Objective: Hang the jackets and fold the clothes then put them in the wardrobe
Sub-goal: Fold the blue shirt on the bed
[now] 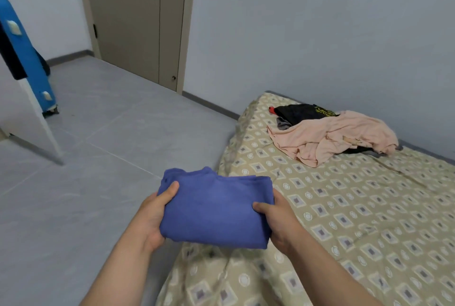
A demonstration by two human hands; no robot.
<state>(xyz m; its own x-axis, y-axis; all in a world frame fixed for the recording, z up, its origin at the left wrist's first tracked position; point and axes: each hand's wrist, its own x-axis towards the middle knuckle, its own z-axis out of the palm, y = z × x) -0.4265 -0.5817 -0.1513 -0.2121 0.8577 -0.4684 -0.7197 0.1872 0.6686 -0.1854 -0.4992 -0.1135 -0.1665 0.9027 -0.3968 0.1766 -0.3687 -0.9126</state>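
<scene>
A folded blue garment (214,207) is held in the air over the bed's left edge. My left hand (155,217) grips its left side with the thumb on top. My right hand (275,222) grips its right side the same way. On the far part of the bed (369,219) lies an unfolded pile: a peach garment (332,138) over black clothes (300,112), with a bit of grey cloth (283,123) beside them. At the left edge, a white wardrobe door (37,118) stands open, with dark clothing (9,57) hanging above it.
The bed has a beige patterned cover and sits against the right wall. Grey tiled floor (98,158) spreads to the left. A blue suitcase (29,67) stands by the wardrobe. A closed taupe door (138,17) is in the far wall.
</scene>
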